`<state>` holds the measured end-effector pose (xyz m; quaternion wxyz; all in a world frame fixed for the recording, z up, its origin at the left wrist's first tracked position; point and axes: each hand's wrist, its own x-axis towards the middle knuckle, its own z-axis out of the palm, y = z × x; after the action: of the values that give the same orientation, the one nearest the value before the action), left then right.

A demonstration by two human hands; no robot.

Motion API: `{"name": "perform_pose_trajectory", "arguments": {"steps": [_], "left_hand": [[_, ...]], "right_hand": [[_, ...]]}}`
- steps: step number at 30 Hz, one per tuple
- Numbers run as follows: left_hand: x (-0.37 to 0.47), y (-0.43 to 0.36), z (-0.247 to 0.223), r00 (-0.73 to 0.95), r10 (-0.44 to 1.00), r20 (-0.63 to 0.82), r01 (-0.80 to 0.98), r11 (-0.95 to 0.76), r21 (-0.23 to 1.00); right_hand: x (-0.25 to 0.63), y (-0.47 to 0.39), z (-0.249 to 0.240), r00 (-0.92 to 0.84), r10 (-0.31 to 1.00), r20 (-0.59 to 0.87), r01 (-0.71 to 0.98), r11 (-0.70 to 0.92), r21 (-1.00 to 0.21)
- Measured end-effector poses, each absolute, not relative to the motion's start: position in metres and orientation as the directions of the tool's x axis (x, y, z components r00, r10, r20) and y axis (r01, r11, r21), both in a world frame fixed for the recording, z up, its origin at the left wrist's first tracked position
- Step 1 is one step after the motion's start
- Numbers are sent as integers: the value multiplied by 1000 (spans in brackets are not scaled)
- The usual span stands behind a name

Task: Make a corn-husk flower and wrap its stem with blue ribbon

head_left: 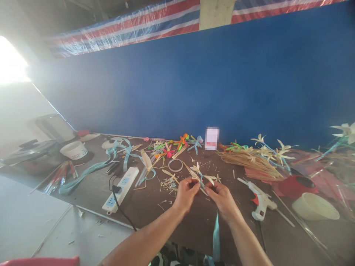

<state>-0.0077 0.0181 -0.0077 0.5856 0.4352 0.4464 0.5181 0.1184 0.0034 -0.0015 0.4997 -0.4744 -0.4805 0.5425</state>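
Observation:
Just above the table I hold a small craft flower (196, 168) with pale petals like dried husk and a light-blue wrapped stem. The fingers of my left hand (185, 194) pinch the stem from the left. Close by on the other side, my right hand (222, 197) is closed at the lower part of the same flower, beside a pale leaf (209, 179). Exactly what lies under its fingertips is hidden. A light-blue ribbon strip (216, 236) hangs down below my right hand. Pale scraps (169, 183) lie to the left of my hands.
Right of my hands lies a white glue gun (259, 201), with a cream bowl (315, 206) beyond it. To the left are a power strip (121, 190) with a black cord, a blue ribbon (83, 176) and a white tub (73, 150). Dried husks (249, 162) and finished flowers (283, 149) lie behind.

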Motion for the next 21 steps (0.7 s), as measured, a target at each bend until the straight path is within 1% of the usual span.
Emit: {"name": "perform_pose_trajectory", "arguments": {"steps": [4, 11, 21], "left_hand": [[-8, 21, -16, 55, 998, -23, -100, 29, 995], [-6, 26, -27, 3, 998, 63, 70, -63, 996], [-5, 25, -10, 14, 974, 228, 225, -225, 948]], "right_hand": [[114, 2, -4, -16, 999, -44, -114, -45, -992], [111, 1, -8, 25, 1000, -7, -71, -5, -997], [109, 2, -13, 81, 997, 13, -64, 18, -998]]}}
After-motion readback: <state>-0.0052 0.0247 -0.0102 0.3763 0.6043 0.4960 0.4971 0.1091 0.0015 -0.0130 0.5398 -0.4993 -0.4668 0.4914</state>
